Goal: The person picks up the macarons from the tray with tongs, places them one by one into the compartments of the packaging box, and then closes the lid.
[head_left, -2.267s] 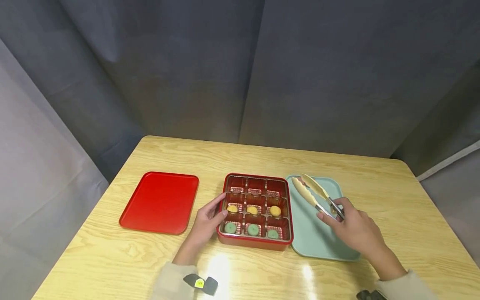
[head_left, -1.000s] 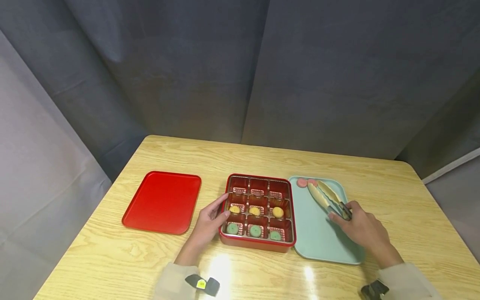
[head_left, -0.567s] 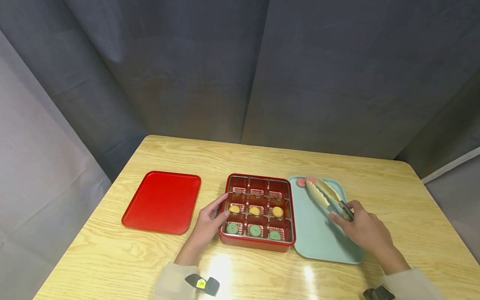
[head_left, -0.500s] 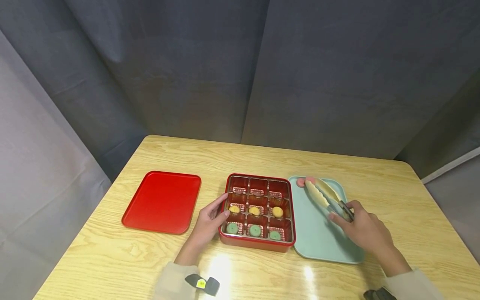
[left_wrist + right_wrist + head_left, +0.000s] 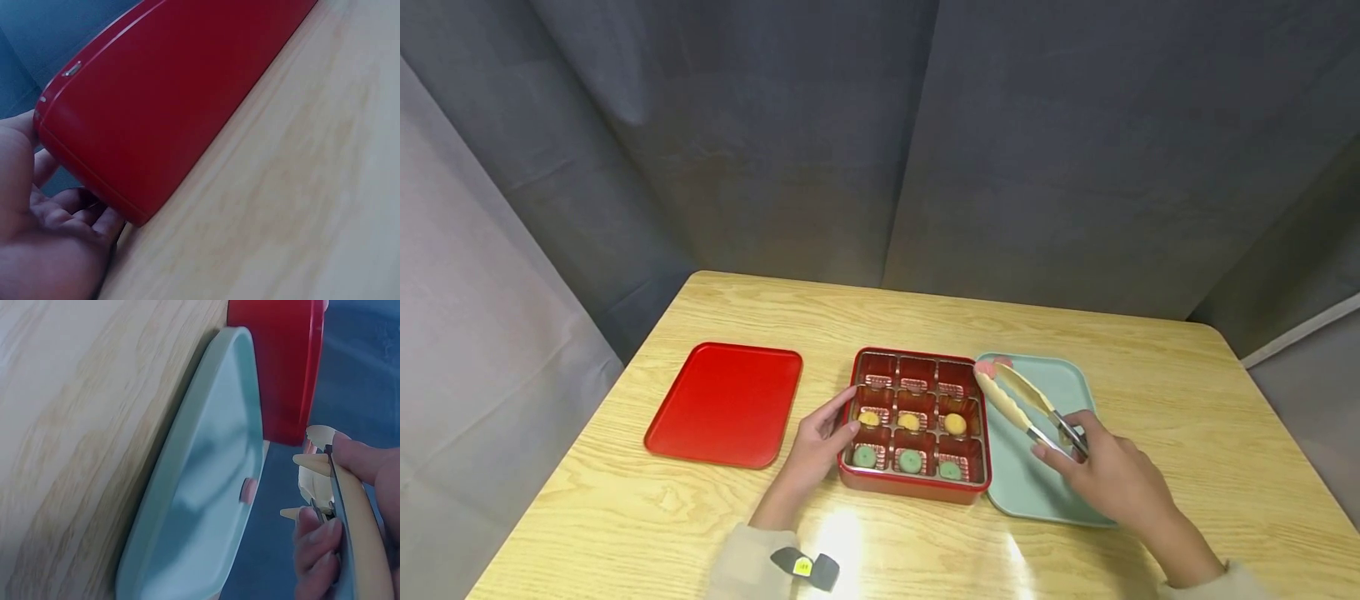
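Observation:
My right hand [image 5: 1116,479] grips a pair of tongs [image 5: 1011,406] with cream tips and metal arms. Between the tips is a pink round cookie [image 5: 985,368], at the right rim of a red box [image 5: 910,485]. Another pink cookie [image 5: 249,490] lies on the pale green tray [image 5: 1022,479]. Inside the box is a clear divided insert, with yellow cookies [image 5: 955,423] in the middle row and green cookies [image 5: 911,461] in the near row. My left hand [image 5: 812,442] holds the box's left wall, thumb and index finger on the rim, other fingers low against the side [image 5: 175,87].
A flat red lid or tray [image 5: 726,404] lies to the left on the wooden table [image 5: 647,517]. The green tray touches or nearly touches the box's right side. Dark grey curtains [image 5: 790,150] hang behind the table.
The tongs have closed on a pink cookie at the tray's far edge and moved left with it to the box's right rim. My left hand and the box have stayed put.

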{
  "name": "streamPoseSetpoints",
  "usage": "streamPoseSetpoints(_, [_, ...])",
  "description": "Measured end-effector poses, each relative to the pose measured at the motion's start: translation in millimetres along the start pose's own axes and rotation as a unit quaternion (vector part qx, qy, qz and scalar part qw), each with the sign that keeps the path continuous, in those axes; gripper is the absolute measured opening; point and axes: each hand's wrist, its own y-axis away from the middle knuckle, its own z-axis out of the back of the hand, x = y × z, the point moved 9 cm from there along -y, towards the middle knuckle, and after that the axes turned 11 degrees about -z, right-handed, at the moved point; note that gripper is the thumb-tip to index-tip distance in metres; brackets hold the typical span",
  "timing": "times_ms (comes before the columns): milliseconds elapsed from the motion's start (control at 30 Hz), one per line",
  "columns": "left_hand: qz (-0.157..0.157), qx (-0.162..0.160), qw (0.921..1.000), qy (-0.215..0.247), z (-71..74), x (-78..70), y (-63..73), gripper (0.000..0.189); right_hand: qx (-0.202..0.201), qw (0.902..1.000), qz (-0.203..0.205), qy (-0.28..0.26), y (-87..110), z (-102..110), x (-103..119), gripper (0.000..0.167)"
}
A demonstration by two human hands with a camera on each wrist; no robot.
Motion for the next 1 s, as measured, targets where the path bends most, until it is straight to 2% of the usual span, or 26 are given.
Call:
streamPoseSetpoints(167, [-0.002,0.009,1.0000,0.000,-4.6,-15.9,2.8,0.054,-0.001,1.0000,0.009,-0.003,3.7,-1,7,0.071])
streamPoseSetpoints(433, [0.001,0.011,0.9999,-0.013,-4.6,-19.6,4.0,0.054,0.002,1.0000,0.008,-0.002,3.9,-3,10,0.071])
streamPoseSetpoints(500, [0.004,0.009,0.9999,-0.011,-4.0,-17.9,3.8,0.054,0.002,1.0000,0.009,-0.002,3.4,-3,9,0.071])
streamPoseSetpoints(733, [-0.009,-0.006,0.9999,-0.003,2.4,9.4,-0.2,0.052,-0.007,1.0000,0.004,-0.001,-1.1,-2,4,0.074])
streamPoseSetpoints(1000, [-0.008,-0.005,0.9999,-0.005,2.2,9.0,-0.6,0.052,-0.003,0.9998,-0.018,0.012,-10.6,-2,-10,0.079])
